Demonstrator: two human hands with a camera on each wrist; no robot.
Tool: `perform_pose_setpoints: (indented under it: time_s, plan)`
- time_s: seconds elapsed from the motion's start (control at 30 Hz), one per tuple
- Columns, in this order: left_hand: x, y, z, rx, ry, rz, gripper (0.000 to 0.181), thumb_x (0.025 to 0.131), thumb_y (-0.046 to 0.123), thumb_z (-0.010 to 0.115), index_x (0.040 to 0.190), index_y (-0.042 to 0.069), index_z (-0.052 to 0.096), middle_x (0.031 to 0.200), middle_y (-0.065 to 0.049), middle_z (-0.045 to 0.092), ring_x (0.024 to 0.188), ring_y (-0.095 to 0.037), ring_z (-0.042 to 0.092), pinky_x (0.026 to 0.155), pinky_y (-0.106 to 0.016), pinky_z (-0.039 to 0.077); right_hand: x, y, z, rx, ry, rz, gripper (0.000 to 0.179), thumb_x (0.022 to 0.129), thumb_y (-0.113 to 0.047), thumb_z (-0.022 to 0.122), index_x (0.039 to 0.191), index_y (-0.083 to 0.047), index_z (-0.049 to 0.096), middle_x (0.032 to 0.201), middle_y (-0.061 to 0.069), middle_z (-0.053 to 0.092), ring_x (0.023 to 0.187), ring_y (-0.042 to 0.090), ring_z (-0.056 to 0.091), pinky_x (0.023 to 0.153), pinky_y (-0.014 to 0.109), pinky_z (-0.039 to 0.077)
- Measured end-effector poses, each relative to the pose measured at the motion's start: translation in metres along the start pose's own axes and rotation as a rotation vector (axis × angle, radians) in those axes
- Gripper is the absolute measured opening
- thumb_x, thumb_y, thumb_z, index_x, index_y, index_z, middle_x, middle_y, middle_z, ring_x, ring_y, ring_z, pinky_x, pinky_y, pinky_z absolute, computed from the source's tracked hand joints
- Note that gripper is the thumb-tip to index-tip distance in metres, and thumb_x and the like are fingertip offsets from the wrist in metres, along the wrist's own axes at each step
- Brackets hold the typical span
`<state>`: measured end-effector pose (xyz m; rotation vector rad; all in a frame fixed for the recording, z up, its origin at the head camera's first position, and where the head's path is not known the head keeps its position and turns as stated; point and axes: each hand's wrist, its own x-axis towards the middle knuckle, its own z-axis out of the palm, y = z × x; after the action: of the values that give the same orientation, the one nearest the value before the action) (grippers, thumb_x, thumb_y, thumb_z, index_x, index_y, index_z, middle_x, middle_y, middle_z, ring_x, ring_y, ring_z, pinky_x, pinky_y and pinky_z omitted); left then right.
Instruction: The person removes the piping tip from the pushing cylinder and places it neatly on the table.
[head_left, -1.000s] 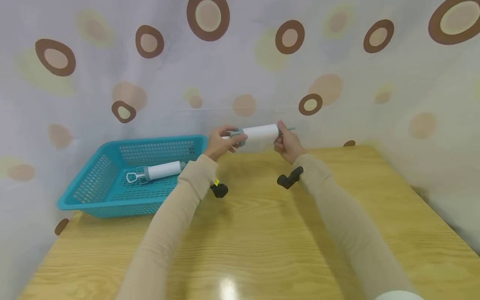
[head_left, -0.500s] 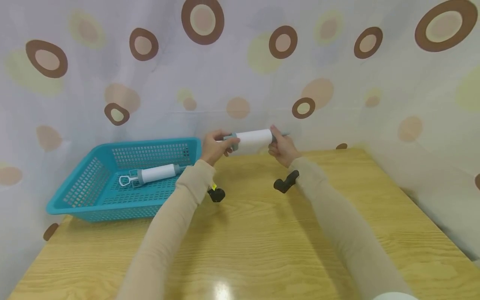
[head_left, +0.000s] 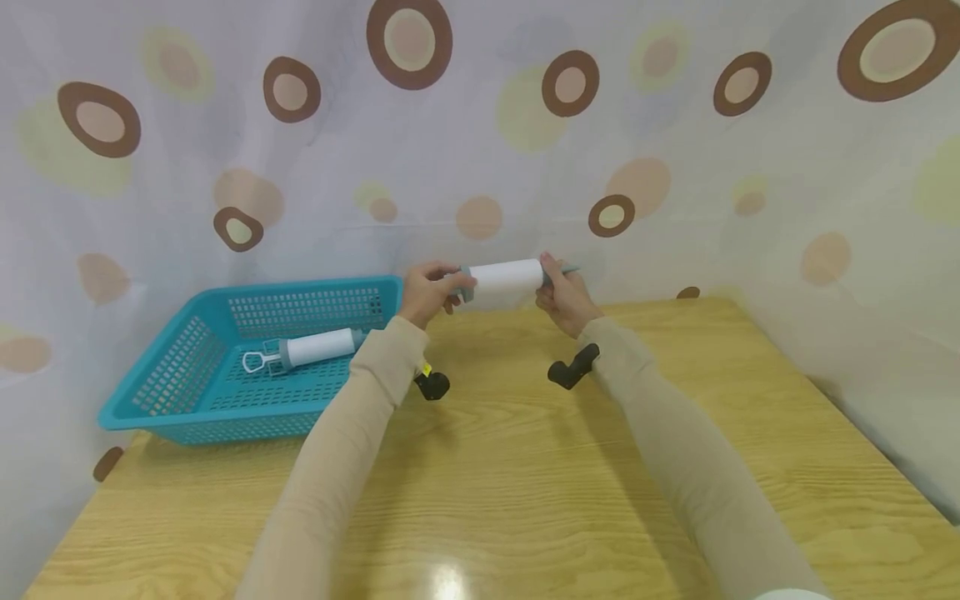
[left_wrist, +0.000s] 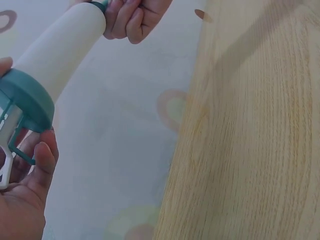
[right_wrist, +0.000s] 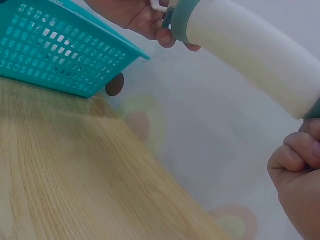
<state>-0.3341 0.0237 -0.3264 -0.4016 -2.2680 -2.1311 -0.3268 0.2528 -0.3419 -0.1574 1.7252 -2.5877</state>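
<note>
A large syringe (head_left: 507, 277) with a white barrel and grey-green end caps is held up between both hands, lying nearly level close to the patterned backdrop. My left hand (head_left: 425, 293) grips it at the collar (left_wrist: 26, 97), where the finger loops and the white plunger handle (left_wrist: 6, 160) show. At the other end, my right hand (head_left: 567, 297) holds the cap with curled fingers, the thumb laid along the top. A thin nozzle (head_left: 572, 268) sticks out beyond that hand. In the right wrist view the barrel (right_wrist: 255, 55) spans between the two hands.
A teal plastic basket (head_left: 247, 427) stands on the wooden table (head_left: 510, 467) at the left. Inside it lies a second syringe (head_left: 321, 347) of the same look. Behind the table hangs a patterned cloth (head_left: 337, 167). Black wrist cameras (head_left: 573, 367) hang below the cuffs.
The head view has shifted slightly, so most things sit a little farther left and lower than a second ago. Both hands keep hold of the syringe's two ends.
</note>
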Motion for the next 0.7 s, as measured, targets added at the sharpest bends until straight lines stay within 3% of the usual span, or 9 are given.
perform_pose_setpoints:
  time_s: [0.3,0.53,0.7]
  plan:
    - [-0.017,0.021,-0.001,-0.027,-0.019,-0.053,0.034,0.079,0.01,0.073,0.109,-0.006,0.069,0.074,-0.005,0.067,0.052,-0.013,0.057,0.048,-0.025,0.05,-0.001,0.002,0.001,0.01,-0.021,-0.006,0.026,0.103,-0.033,0.039,0.085,-0.015,0.032,0.058,-0.008,0.033,0.043,0.002,0.028,0.043,0.014,0.023]
    - [0.002,-0.003,0.0,-0.02,0.006,-0.041,0.039,0.076,0.017,0.078,0.109,-0.002,0.069,0.074,-0.003,0.067,0.052,-0.013,0.057,0.049,-0.028,0.052,0.0,0.0,-0.003,0.003,-0.026,-0.009,0.026,0.103,-0.033,0.038,0.086,-0.015,0.031,0.062,-0.007,0.034,0.046,0.004,0.028,0.046,0.016,0.024]
    - [0.003,-0.002,0.0,-0.071,0.02,-0.044,0.028,0.078,0.018,0.076,0.097,-0.003,0.071,0.067,-0.002,0.066,0.046,-0.012,0.056,0.046,-0.028,0.051,0.0,-0.002,-0.001,-0.018,-0.037,-0.059,0.024,0.104,-0.027,0.039,0.085,-0.014,0.033,0.069,-0.006,0.039,0.054,0.006,0.033,0.051,0.016,0.029]
